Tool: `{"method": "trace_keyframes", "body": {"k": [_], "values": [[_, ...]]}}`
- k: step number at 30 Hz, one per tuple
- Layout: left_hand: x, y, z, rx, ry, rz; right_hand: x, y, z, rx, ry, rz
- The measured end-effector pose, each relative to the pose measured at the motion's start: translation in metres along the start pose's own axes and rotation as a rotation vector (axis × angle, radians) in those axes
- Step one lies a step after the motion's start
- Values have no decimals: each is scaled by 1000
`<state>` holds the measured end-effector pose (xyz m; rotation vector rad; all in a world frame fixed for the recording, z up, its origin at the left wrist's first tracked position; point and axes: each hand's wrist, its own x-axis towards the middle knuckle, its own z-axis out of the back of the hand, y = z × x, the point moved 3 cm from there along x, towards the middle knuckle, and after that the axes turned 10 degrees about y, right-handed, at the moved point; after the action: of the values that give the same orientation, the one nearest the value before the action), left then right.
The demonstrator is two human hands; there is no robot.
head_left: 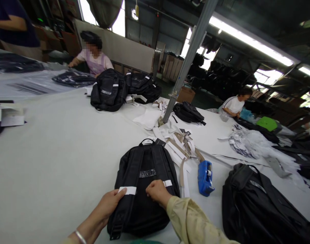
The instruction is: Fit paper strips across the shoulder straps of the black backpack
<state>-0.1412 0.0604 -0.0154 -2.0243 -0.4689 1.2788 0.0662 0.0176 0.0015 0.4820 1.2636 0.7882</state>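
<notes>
A black backpack (142, 189) lies straps-up on the white table (55, 152) right in front of me. A white paper band (128, 190) wraps its left strap, another white band (167, 183) its right strap. My left hand (109, 203) grips the left strap with the thumb on its band. My right hand (157, 191), in a tan sleeve, is curled over the right strap beside the other band.
A blue tape dispenser (205, 178) and loose paper strips (181, 145) lie right of the backpack. Another black backpack (259, 206) is at the near right. A metal post (188, 61) rises from the table. Two people work at the far side among more black bags (111, 89).
</notes>
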Motion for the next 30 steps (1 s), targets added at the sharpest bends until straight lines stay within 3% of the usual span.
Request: {"method": "trace_keyframes", "body": {"k": [2,7,14,16,20,24,27,30], "values": [[-1,2,-1,-122,25,52,-1,1,-6,99,49,-4],[0,8,-7,-334,126,142,6,7,-36,593,426,-2],[3,13,-11,-487,185,233,12,1,-55,865,560,76],[-1,12,-14,-482,191,235,9,-4,-54,711,450,11],[-6,11,-13,-356,133,146,0,-4,-44,419,30,-25],[2,18,-10,-259,79,66,-2,13,-56,402,89,156],[9,23,-12,-212,45,73,1,18,-62,524,153,141],[8,18,-20,-97,-6,101,2,12,-47,267,159,122]]}}
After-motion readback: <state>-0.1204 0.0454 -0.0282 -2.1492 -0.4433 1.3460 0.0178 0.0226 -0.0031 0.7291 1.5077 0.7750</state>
